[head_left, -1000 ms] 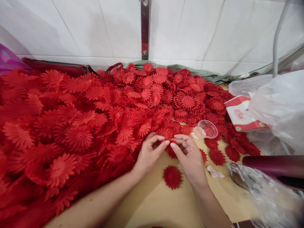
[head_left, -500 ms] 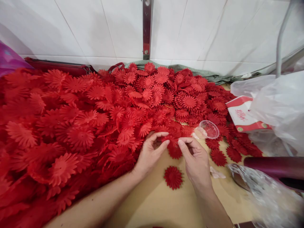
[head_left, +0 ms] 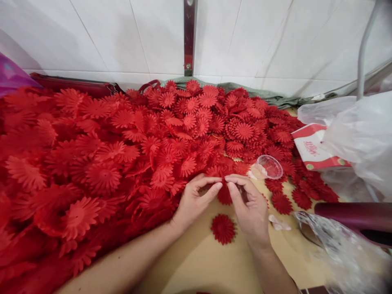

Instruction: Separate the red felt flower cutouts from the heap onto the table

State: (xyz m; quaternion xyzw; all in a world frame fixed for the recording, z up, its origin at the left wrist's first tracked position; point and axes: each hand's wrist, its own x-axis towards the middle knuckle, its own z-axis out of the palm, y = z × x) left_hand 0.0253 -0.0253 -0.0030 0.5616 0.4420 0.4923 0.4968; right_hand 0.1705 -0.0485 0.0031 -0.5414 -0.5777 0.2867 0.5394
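Pinching a red flower cutout (head_left: pixel 224 195) between both hands at the near edge of the big pile.

Left hand (head_left: pixel 192 200) and right hand (head_left: pixel 251 206) meet fingertip to fingertip, thumbs and forefingers closed on the cutout's upper rim; it hangs just above the tabletop (head_left: pixel 196 261). Single loose flower (head_left: pixel 223 228) lies flat near the front edge, between the wrists. Red flower pile (head_left: pixel 122 155) covers the left and back of the top. Clear plastic cup (head_left: pixel 268 166) sits tipped just right of the fingers, red-and-white box (head_left: pixel 312 149) and plastic bags (head_left: pixel 358 134) toward the right edge. Risk: thin petals look likely to tear or crease if the pinch pulls apart too hard; a right-hand swing could knock the cup.
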